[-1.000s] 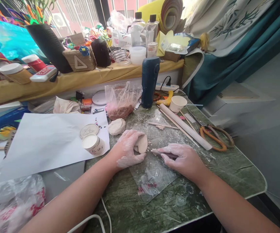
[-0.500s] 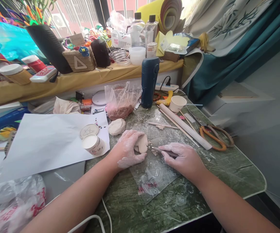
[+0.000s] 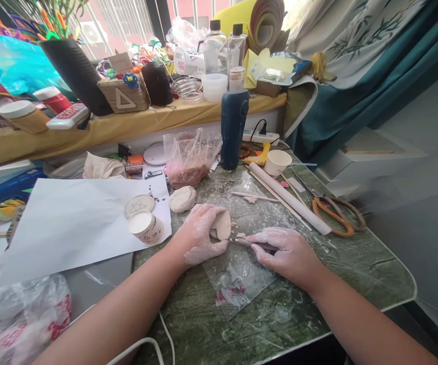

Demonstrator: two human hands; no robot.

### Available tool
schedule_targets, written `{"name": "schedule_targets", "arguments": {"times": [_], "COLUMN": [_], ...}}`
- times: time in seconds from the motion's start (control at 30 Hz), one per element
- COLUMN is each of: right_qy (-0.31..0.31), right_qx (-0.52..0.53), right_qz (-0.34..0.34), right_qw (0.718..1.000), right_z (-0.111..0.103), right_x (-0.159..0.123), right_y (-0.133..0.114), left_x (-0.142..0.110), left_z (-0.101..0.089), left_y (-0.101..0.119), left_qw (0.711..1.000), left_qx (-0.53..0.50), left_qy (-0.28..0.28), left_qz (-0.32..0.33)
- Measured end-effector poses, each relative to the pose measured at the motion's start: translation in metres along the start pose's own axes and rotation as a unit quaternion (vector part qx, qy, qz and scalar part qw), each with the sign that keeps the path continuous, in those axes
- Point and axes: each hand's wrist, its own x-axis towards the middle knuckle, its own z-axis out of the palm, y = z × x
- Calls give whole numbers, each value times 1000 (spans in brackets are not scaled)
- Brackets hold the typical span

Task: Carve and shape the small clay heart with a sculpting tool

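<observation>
My left hand (image 3: 203, 233), dusted white, curls around a pale piece of clay (image 3: 222, 225) and holds it at the table's middle. Between the fingers and thumb of my right hand (image 3: 282, 248) is a thin grey modelling tool (image 3: 256, 244). Its tip meets the lower right edge of the clay piece. Small clay crumbs (image 3: 241, 235) lie beside that edge. A clear plastic sheet (image 3: 242, 284) is spread under the work. Just behind my left hand sits a rounded lump of white clay (image 3: 183, 198).
At the left, a paper cup (image 3: 146, 227) and a round disc with a star (image 3: 139, 205) stand on white paper (image 3: 82, 223). A rolling pin (image 3: 291, 198), scissors (image 3: 336, 215) and another cup (image 3: 278, 162) lie right. Behind are a blue bottle (image 3: 234, 129) and a bag of reddish clay (image 3: 190, 170).
My right hand has shifted slightly left and down, and the tool's tip has moved down along the clay's edge. My left hand and the clay piece stay nearly still.
</observation>
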Motion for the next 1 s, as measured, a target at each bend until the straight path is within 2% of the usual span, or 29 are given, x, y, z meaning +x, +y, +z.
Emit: {"name": "schedule_targets", "arguments": {"times": [0.2, 0.63, 1.0], "right_qy": [59, 31, 36], "right_qx": [-21, -24, -5], "right_qz": [63, 50, 35], "right_qw": [996, 998, 999], "right_z": [2, 3, 1], "right_x": [1, 4, 4], "right_y": [-1, 1, -2], "left_x": [-1, 0, 0], "left_z": [5, 1, 3], "left_y": [10, 10, 10], "left_qw": [998, 999, 999], "left_qx": [51, 11, 13], "left_qy": [16, 11, 16], "left_qz": [-33, -29, -33]}}
